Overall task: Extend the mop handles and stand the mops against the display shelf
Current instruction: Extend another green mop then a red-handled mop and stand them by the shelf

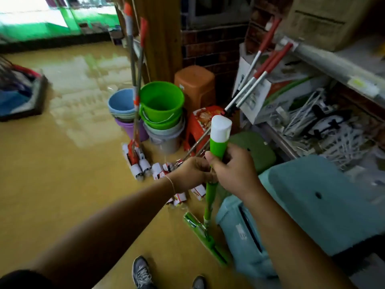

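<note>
Both hands, left [192, 173] and right [235, 172], clenched around green mop handle [217, 147] at frame centre; mop head [205, 236] on floor.

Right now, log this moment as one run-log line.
step: extending handle | left hand: grips green mop handle | right hand: grips upper grip | mop head: on floor | red-handled mops: leaning on display shelf

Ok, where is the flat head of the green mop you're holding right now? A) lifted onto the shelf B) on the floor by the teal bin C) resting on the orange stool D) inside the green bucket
B: the green mop's flat head lies on the yellow floor beside the teal bin, while the left hand and right hand grip its handle.
</note>
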`<action>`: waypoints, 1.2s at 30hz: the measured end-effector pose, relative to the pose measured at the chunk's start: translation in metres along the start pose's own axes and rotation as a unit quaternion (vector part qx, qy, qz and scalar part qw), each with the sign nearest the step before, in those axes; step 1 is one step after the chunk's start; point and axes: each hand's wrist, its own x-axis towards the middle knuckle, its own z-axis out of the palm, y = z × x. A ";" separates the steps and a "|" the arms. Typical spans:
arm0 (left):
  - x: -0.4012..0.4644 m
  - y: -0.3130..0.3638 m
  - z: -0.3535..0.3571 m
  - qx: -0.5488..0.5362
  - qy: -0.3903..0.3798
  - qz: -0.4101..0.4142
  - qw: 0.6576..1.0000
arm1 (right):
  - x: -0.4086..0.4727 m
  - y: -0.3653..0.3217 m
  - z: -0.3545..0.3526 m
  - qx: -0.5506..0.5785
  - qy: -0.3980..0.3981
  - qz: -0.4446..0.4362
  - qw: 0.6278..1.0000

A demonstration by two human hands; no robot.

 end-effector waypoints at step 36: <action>-0.356 -0.023 -0.447 0.153 0.398 -0.082 0.901 | 0.056 -0.379 0.447 0.093 -0.393 -0.345 0.847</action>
